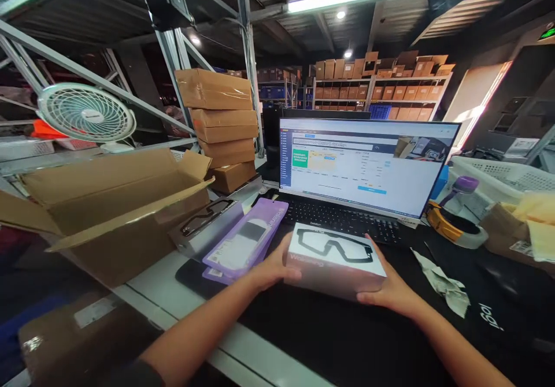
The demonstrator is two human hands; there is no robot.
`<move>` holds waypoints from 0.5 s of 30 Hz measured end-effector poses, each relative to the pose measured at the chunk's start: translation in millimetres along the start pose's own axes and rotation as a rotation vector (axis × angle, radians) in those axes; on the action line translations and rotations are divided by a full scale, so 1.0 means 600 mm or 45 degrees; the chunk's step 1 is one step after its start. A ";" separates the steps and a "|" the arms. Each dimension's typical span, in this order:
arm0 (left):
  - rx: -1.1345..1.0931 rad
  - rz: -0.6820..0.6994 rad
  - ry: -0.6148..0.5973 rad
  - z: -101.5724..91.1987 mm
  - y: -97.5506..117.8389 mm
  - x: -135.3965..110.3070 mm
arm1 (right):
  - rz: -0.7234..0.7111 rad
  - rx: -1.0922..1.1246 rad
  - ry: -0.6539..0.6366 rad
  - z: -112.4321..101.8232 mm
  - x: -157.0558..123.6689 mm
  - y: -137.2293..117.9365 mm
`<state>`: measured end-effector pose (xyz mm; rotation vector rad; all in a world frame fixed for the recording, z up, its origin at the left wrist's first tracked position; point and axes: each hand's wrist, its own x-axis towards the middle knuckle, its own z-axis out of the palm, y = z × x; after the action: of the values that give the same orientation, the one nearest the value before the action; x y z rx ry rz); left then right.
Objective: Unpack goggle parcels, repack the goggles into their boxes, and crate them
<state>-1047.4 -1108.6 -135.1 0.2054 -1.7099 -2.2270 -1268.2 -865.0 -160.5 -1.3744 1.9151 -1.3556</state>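
Between the two hands, a white box (336, 263) printed with a pair of goggles is held in front of the keyboard (338, 218). The fingers of the left hand (277, 263) grip one short end and those of the right hand (393, 289) grip the other, thumbs against the near side; whether the underside touches the black mat (329, 341) cannot be told. A light, even squeeze from both ends should spare the box dents, and low thumbs would leave the printed top in plain view. Just left lie overlapping purple packets (247, 238), so any turn toward that side calls for care. Beyond the keyboard stands a lit screen (342, 170); crumpled paper (446, 287) lies to the right. Farther left, an open carton (130, 239) stands by the pale edge of the counter (160, 280), with stacked cartons (225, 127) behind it.
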 end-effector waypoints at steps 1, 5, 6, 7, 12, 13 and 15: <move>0.030 0.004 0.002 0.006 -0.006 0.003 | 0.001 -0.026 0.054 0.000 0.001 0.002; 0.274 0.042 0.307 0.018 -0.015 0.008 | 0.057 -0.014 0.253 -0.025 0.007 0.017; 0.361 0.090 0.426 0.015 -0.012 0.007 | 0.081 0.004 0.299 -0.031 0.009 0.025; 0.447 0.161 0.535 0.009 -0.005 0.005 | 0.105 0.026 0.326 -0.035 0.012 0.033; 0.717 0.476 0.905 -0.066 0.053 -0.034 | 0.180 0.070 0.328 -0.030 0.020 0.086; 0.751 0.524 1.020 -0.087 0.064 -0.050 | 0.174 0.049 0.344 -0.027 0.021 0.096; 0.900 0.654 1.338 -0.131 0.078 -0.085 | 0.148 -0.097 0.392 -0.027 0.024 0.117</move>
<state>-967.5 -1173.3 -115.7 0.8081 -1.5388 -0.7862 -1320.1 -867.5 -212.1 -1.1187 2.2272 -1.5218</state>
